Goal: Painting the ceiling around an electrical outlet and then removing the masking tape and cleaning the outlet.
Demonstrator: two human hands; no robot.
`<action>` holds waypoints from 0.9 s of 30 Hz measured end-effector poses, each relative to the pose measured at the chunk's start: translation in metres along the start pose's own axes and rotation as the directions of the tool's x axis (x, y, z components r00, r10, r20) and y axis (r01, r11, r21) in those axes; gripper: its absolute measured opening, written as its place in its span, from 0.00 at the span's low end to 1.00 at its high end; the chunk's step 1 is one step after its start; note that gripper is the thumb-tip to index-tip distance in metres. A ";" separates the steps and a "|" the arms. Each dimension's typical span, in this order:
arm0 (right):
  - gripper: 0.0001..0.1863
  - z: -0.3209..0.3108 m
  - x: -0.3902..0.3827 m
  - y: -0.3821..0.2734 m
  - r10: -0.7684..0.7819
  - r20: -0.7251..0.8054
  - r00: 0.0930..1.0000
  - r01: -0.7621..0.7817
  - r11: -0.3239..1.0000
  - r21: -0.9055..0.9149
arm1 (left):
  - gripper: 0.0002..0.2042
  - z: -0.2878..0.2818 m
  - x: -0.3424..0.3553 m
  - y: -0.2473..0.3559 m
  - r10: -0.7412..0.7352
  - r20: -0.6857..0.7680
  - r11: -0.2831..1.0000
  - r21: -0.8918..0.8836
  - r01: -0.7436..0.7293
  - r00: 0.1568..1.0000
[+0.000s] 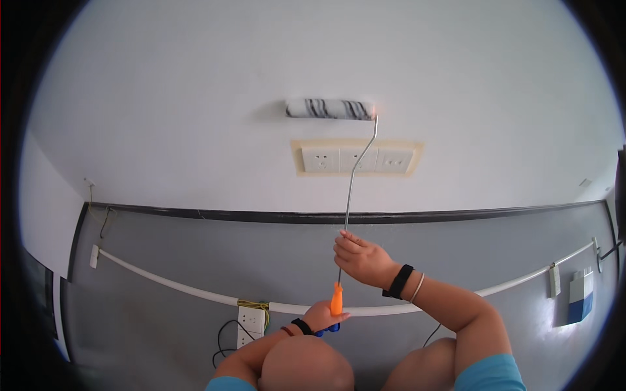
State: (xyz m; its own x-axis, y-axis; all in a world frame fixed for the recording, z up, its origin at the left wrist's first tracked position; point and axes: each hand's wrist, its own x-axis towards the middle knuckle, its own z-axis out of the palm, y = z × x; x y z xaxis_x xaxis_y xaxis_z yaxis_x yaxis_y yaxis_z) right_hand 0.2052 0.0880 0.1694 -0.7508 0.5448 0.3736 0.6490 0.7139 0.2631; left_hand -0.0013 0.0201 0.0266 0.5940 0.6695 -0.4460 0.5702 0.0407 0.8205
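Observation:
A paint roller [330, 109] with a white sleeve striped black is raised in front of the white wall, apparently against it, just above a row of white wall sockets [321, 160] framed by masking tape. Its bent metal rod [349, 195] passes in front of the sockets and runs down to an orange handle [336, 301]. Around that handle my left hand [321, 317] is closed, low down near my knees. Higher up, my right hand [366, 259] pinches the rod between its fingers. Something blue [329, 330] shows just under my left hand; its kind is unclear.
Dark skirting [261, 216] runs along the wall's foot above the grey floor. A long white pipe [176, 285] curves across the floor. Beside my left forearm lies a white power strip [251, 319] with a black cable. A blue-and-white box [580, 298] stands at the right.

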 end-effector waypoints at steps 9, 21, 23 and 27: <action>0.05 -0.055 0.035 0.060 0.014 -0.215 0.977 -0.036 0.994 -0.099 | 0.21 -0.054 0.035 0.073 0.258 -0.169 0.964 0.106 -0.243 0.951; 0.04 -0.153 0.072 0.127 0.042 -0.359 0.932 -0.145 0.954 -0.263 | 0.16 -0.105 0.050 0.194 0.483 -0.240 0.862 0.302 -0.408 0.842; 0.04 -0.164 0.074 0.135 0.026 -0.374 0.927 -0.146 0.944 -0.296 | 0.16 -0.106 0.048 0.213 0.472 -0.241 0.874 0.252 -0.415 0.848; 0.03 -0.183 0.080 0.149 0.003 -0.404 0.915 -0.153 0.928 -0.339 | 0.16 -0.111 0.051 0.240 0.468 -0.246 0.880 0.221 -0.420 0.849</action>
State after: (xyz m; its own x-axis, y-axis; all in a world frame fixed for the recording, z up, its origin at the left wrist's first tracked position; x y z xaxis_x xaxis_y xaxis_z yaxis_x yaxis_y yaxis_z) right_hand 0.2643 0.1575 0.4009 -0.6349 0.3223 0.7022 0.7589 0.4304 0.4887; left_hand 0.1026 0.1460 0.2403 0.6314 0.7699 0.0928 0.3774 -0.4096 0.8305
